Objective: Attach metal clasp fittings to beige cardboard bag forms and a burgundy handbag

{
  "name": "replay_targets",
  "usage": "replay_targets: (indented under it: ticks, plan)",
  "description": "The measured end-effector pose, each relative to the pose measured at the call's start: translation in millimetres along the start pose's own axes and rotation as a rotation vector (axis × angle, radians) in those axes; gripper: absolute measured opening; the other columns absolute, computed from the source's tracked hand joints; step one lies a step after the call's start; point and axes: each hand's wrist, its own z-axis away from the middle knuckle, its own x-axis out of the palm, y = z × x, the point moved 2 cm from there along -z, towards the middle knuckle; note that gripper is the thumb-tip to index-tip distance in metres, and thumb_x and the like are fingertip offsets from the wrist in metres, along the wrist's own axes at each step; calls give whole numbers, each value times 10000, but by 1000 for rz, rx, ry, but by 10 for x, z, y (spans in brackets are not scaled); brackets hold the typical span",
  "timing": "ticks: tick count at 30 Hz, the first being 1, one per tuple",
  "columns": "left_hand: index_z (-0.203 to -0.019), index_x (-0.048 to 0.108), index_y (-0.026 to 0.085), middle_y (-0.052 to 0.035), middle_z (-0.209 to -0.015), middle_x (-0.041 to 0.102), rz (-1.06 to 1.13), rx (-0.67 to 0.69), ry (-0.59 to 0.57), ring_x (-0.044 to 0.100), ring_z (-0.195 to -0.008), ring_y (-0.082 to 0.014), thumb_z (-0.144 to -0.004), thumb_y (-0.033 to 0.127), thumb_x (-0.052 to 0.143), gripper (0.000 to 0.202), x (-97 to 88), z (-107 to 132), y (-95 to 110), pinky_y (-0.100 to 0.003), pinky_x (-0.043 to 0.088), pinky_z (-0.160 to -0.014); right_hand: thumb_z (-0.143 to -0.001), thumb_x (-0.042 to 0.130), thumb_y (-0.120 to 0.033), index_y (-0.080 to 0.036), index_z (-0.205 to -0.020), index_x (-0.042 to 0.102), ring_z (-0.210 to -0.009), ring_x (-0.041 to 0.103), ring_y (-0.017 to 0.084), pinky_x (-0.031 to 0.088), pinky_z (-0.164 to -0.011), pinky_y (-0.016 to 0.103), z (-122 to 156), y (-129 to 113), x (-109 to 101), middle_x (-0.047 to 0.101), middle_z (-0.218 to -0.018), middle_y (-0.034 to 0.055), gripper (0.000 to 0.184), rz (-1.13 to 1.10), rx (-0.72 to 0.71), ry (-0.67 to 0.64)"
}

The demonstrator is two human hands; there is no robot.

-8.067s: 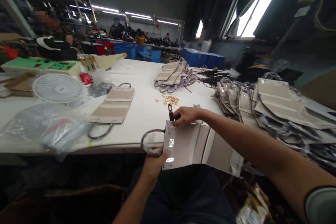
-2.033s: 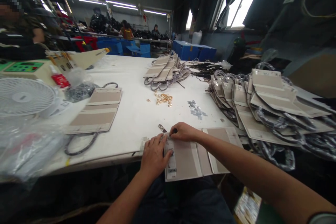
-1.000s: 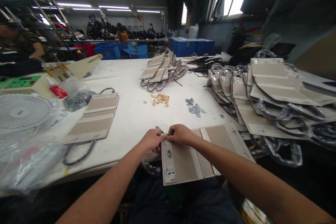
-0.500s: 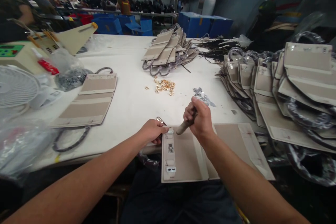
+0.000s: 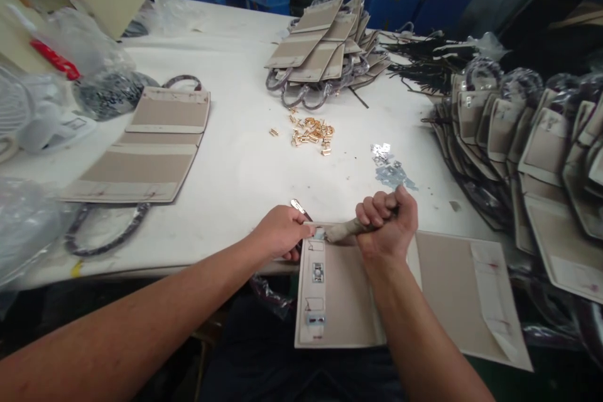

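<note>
A flat beige bag panel (image 5: 339, 301) lies across the near edge of the white table (image 5: 245, 163), partly over my lap. My left hand (image 5: 279, 232) is closed, pinching the panel's top left corner beside a small metal fitting (image 5: 298, 206). My right hand (image 5: 389, 225) is a fist wrapped round a grey-brown tool handle (image 5: 343, 231), whose end rests on the panel's top edge just right of my left fingers. Small metal clasps (image 5: 316, 272) sit on the panel's left strip.
Another beige panel with dark handles (image 5: 146, 151) lies to the left. A heap of gold fittings (image 5: 311, 132) and silver pieces (image 5: 391, 169) sit ahead. Stacks of panels are at the far centre (image 5: 325, 44) and right (image 5: 518, 138). Plastic bags (image 5: 94, 63) lie at the left.
My right hand has come down, bringing the tool's end onto the panel's top edge. My head has tilted downward and closer. My left hand stays at the corner.
</note>
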Motion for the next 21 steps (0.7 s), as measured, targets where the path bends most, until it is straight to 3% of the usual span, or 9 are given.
replay_targets:
  ticks: [2, 5, 7, 9, 11, 15, 19, 21]
  plan:
    - [-860, 688, 141, -14, -564, 655, -15, -7, -11, 580, -406, -134, -915, 297, 640, 172, -4, -10, -4, -228, 417, -426, -911, 642, -371, -227, -625, 419, -391, 251, 67, 272, -395, 239, 86, 13, 135, 300, -515, -95, 390, 105, -55, -115]
    - [-819, 678, 142, -12, -554, 642, -50, 59, -14, 590, -424, -136, -898, 316, 643, 194, -13, -17, 4, -222, 420, -434, -920, 693, -381, -216, -595, 498, -441, 400, 84, 335, -447, 248, 231, 67, 453, 433, -514, -61, 413, 401, -114, -402]
    - [-786, 665, 146, -1, -542, 615, -75, 125, -1, 589, -434, -136, -901, 329, 634, 219, -20, -9, 21, -223, 423, -449, -894, 740, -402, -200, -583, 539, -514, 470, 93, 379, -506, 246, 289, 120, 664, 513, -549, -39, 422, 607, -91, -594]
    - [-747, 645, 154, 4, -532, 596, -86, 133, 16, 583, -428, -142, -899, 318, 629, 224, -22, 8, 31, -232, 426, -449, -883, 746, -451, -192, -583, 550, -540, 479, 92, 389, -532, 239, 292, 154, 792, 535, -559, -38, 442, 725, -40, -679]
    - [-724, 629, 161, 1, -523, 597, -75, 103, 26, 595, -427, -155, -883, 286, 642, 202, -19, 30, 32, -239, 439, -443, -886, 729, -520, -194, -593, 541, -511, 466, 90, 379, -514, 235, 254, 162, 805, 527, -525, -46, 477, 756, 34, -665]
    - [-776, 648, 165, -14, -551, 646, -34, 91, 37, 629, -444, -175, -865, 272, 668, 140, -8, 67, 20, -247, 464, -429, -878, 734, -585, -206, -640, 540, -465, 481, 101, 374, -474, 244, 181, 86, 622, 555, -511, -39, 488, 741, 126, -575]
    - [-767, 658, 162, -26, -567, 670, -18, 103, 28, 613, -434, -160, -885, 286, 658, 172, -6, 66, -10, -239, 452, -421, -894, 724, -565, -231, -595, 435, -408, 405, 89, 325, -429, 257, 212, -173, 565, 433, -467, -64, 533, 564, -45, -416]
    - [-759, 662, 161, -25, -567, 671, -19, 112, 20, 605, -431, -153, -890, 298, 658, 190, -7, 55, -24, -232, 436, -415, -910, 701, -553, -240, -595, 416, -400, 390, 91, 314, -418, 263, 269, -264, 614, 399, -467, -69, 527, 468, -130, -399]
